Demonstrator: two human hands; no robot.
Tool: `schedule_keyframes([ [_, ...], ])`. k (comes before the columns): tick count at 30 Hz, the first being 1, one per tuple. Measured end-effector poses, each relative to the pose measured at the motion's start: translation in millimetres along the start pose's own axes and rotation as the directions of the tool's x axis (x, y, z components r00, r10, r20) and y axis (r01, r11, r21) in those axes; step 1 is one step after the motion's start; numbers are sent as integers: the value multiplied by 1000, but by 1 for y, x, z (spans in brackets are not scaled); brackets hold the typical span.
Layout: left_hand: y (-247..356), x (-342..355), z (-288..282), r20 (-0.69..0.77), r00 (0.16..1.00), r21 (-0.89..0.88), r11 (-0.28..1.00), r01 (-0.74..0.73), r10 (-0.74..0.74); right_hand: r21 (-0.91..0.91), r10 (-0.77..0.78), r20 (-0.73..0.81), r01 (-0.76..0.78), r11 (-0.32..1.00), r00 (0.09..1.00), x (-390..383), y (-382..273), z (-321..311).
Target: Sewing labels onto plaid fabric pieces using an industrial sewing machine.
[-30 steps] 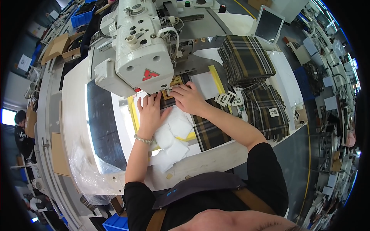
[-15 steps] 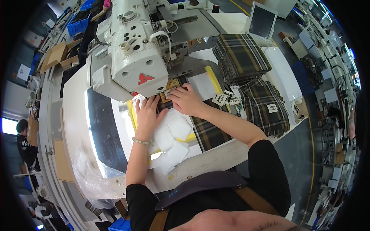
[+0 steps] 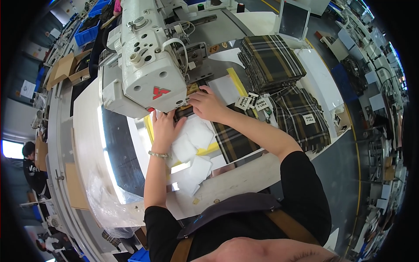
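My left hand point(image 3: 164, 132) lies with fingers extended under the front of a white sewing machine point(image 3: 150, 65), its fingertips partly hidden at the machine head. Close by on its right, my right hand point(image 3: 208, 106) rests palm down, fingers apart and slightly bent. Its fingertips touch the edge of a brass-coloured clamp plate point(image 3: 192, 89). A dark strip of cloth shows between the hands. Thin white backing sheets point(image 3: 194, 139) lie loosely below them. Beneath my right forearm is a plaid fabric piece point(image 3: 238, 142) in dark green, tan and white.
To the right stand a tall stack of plaid pieces point(image 3: 275, 61) and a looser plaid pile point(image 3: 301, 115). White labels point(image 3: 261, 104) lie beside them. A small screen point(image 3: 293, 21) stands at the back right. Clear plastic wrap point(image 3: 107, 192) covers the table's left corner.
The view has shifted slightly. A white label seen by my right fingertips no longer shows. My left fingers sit further under the machine head, and both hands remain close together there.
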State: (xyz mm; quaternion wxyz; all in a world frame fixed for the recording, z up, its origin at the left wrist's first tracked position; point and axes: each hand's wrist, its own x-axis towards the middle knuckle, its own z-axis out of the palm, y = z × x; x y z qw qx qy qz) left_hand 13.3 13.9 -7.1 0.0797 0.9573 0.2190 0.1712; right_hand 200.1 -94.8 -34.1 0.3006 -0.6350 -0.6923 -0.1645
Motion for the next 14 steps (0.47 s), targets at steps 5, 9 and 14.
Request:
schedule_keyframes([
  [5,-4,-1,0,28,999,-27,999,23,-22,14,7,3,-7,1000,1000,1,-2,-2],
  [9,-2,1,-4,69,996,-3,999,50,-50,-33,-2,34,3,999,999,1,-5,-4],
  [14,2,5,-12,137,988,7,997,73,-73,-7,4,42,-4,1000,999,1,-4,-3],
])
